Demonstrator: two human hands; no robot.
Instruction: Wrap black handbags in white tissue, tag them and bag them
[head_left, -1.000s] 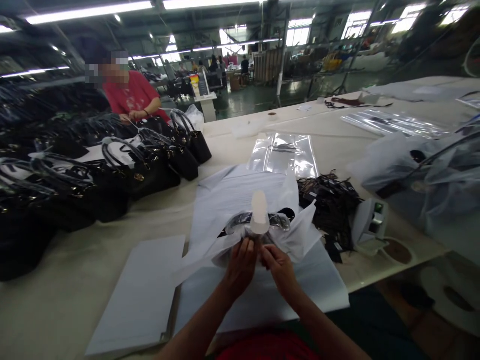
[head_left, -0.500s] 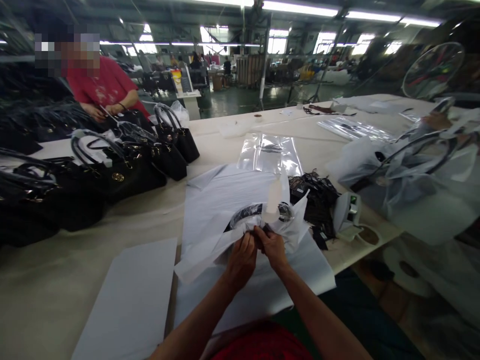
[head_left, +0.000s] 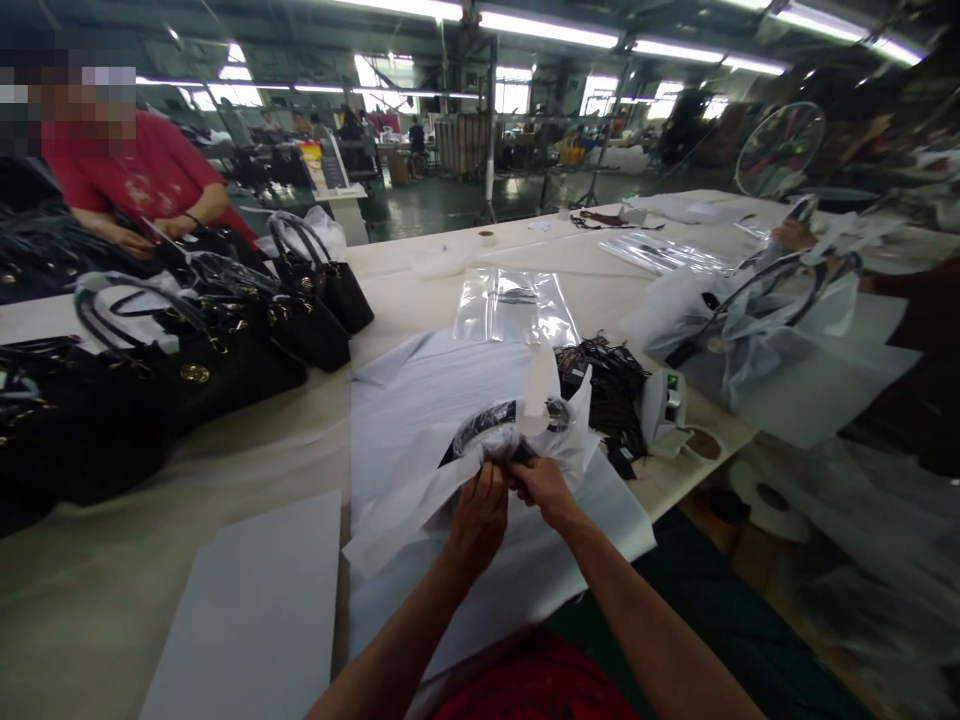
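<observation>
In front of me lies a handbag wrapped in thin white wrapping paper (head_left: 390,535), its dark handle (head_left: 480,418) covered in clear plastic and arching out. My left hand (head_left: 480,515) is closed, fingertips pinching the paper at the bag's top edge. Close beside it, my right hand (head_left: 546,488) pinches the same spot with thumb and forefinger; what lies exactly between the fingertips is partly hidden. A cream paper strip (head_left: 537,385) stands up by the handle. Beneath the bag spreads a large pale sheet (head_left: 405,390).
Black handbags (head_left: 225,360) line the left side. White boards (head_left: 255,600) lie front left. Beyond the bag are clear plastic sleeves (head_left: 517,300); to its right, black tags (head_left: 607,390) and a white tape dispenser (head_left: 664,410). A co-worker in red (head_left: 150,170) stands far left; another handles a wrapped bag (head_left: 765,330).
My view has turned rightward, so the surroundings sit further left. Both hands stay at the bag's top edge, their fingers shifting only slightly.
</observation>
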